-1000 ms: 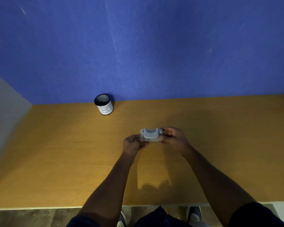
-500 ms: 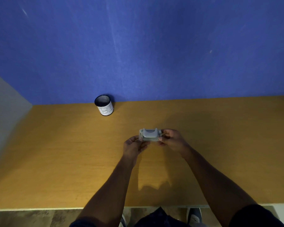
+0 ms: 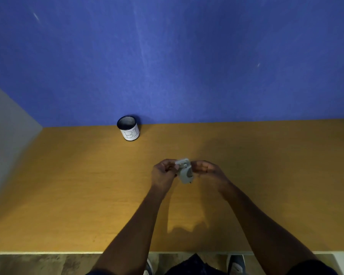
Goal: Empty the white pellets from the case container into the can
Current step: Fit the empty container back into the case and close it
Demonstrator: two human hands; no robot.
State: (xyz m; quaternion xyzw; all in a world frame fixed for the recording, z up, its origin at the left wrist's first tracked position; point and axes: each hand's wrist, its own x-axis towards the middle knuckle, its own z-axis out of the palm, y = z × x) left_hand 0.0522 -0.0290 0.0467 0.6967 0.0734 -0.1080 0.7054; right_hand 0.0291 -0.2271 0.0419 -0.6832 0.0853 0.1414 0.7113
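A bare orange-brown wooden desk (image 3: 68,195) carries one black cylindrical can with a white paper label (image 3: 128,128), at its far edge.

blue wall (image 3: 187,56), wooden table (image 3: 68,195), dim floor (image 3: 38,264)

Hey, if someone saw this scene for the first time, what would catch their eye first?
Probably the small grey case container held above the middle of the wooden table, gripped between the left hand and the right hand and tilted on end. Next, the lone can standing upright at the table's far edge against the blue wall, its white label marked "B1". No pellets are visible.
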